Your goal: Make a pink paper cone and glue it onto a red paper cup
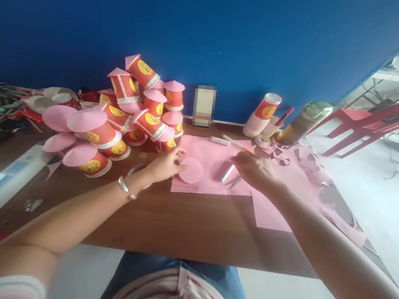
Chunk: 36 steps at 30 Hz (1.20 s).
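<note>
- One blue wall point(232, 39) spans the view from 10 round to 2 o'clock of its middle.
- One brown desk point(163, 226) runs below it, its near edge at 6 o'clock.
- One red plastic chair point(374, 115) stands past the desk, between 2 and 3 o'clock.
- Many red cylinders point(149, 120), with yellow emblems and pink cone tops, lie heaped between 9 and 10 o'clock.
- Several pink paper sheets point(216, 153) overlap from the middle out to 4 o'clock.
- One bottle point(294, 131) stands between 2 and 3 o'clock, nearer than the chair.
- Two bare hands reach over the desk. The right hand point(256, 170), between 3 and 4 o'clock, has its fingers curled; whether they grip anything I cannot tell.
- The left hand point(167, 163), at 8 o'clock, is half open, thumb and fingers parted, the thumb at the edge of a pink disc; it shows no firm hold.
- That pink disc point(190, 171) lies flat on the sheets, at 7 o'clock.
- One orange-and-white pen point(232, 141) slants toward the right fingers from 10 o'clock of them.
- One pale marker point(228, 172) lies at 4 o'clock, just beside the right hand.
</note>
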Available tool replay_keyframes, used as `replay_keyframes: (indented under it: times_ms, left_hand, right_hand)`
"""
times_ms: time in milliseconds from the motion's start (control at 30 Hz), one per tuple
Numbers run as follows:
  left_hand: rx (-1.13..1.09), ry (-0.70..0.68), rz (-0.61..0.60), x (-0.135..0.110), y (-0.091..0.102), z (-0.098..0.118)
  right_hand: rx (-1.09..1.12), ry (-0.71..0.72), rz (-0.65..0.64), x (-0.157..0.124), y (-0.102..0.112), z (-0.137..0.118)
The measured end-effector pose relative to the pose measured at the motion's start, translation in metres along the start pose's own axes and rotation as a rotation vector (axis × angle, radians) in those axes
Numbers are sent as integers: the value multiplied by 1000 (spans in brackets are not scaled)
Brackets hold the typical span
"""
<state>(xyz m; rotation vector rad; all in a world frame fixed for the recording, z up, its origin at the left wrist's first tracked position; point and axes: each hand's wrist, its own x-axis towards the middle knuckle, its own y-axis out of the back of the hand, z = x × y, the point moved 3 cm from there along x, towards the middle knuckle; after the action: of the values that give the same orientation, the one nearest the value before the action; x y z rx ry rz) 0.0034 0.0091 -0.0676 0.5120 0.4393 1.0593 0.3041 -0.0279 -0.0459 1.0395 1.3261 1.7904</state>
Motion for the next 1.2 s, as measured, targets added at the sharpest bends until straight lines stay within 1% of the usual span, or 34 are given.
replay_keyframes:
  times_ms: [133, 200, 300, 433, 567, 667, 733, 833, 933, 1067, 1133, 1200]
  left_hand:
    - [271, -51, 24, -3, 4, 9]
    - [322, -52, 0, -3, 6, 12]
    - [300, -63, -53, -2, 8, 16]
    - [301, -93, -31, 1, 11, 17]
    - [211, -53, -84, 5, 8, 14]
    - [206, -61, -99, 9, 6, 12]
    - [239, -95, -81, 12, 6, 12]
    - [272, -152, -30, 20, 9, 10]
    - [250, -208, 44, 30, 8, 10]
    - [153, -292, 171, 35, -1, 11]
    - [113, -332, 208, 35, -4, 10]
    - [103, -352, 218, 34, -5, 8]
  right_hand:
    - [14, -109, -45, 23, -6, -6]
    - [40, -168, -45, 32, -9, -7]
    - [60, -212, -53, 38, -13, -4]
    - [39, -241, -60, 36, -17, 5]
    - [44, -349, -68, 35, -19, 16]
    - [68, -400, -30, 36, -21, 15]
    - [72, -375, 18, 36, -24, 10]
    - [74, -294, 88, 37, -27, 1]
    - [85, -238, 107, 41, -28, -3]
    - [79, -239, 118, 51, -24, 0]
    - [72, -254, 138, 56, -24, 1]
    - [58, -258, 144, 61, -25, 1]
